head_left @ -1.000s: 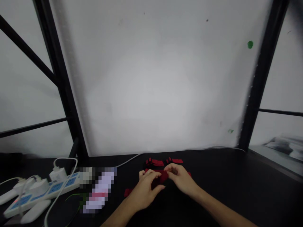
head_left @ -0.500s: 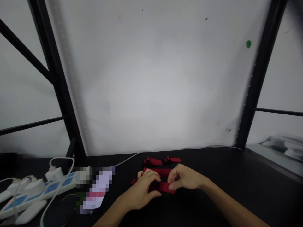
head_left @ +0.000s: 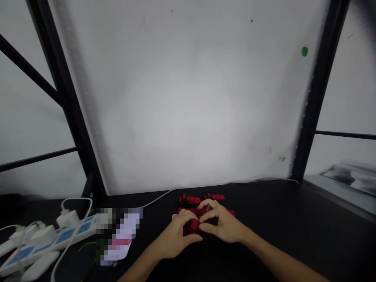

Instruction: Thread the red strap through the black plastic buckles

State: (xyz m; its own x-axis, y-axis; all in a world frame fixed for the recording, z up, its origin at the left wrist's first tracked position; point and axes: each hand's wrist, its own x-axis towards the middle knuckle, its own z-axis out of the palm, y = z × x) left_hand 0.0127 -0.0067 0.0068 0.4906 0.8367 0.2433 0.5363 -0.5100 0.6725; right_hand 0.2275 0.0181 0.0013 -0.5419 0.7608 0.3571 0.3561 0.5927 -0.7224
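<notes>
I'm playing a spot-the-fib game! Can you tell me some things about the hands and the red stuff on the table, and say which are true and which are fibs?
1. Both hands pinch one small red piece between them. True: the left hand and right hand meet on it.
2. More red pieces lie behind the hands. True.
3. The table is white. False: it is black.
4. A power strip lies at the person's right. False: it lies at the left, with white plugs in it.
5. The green dot is on the table. False: it is up on the white wall.
</notes>
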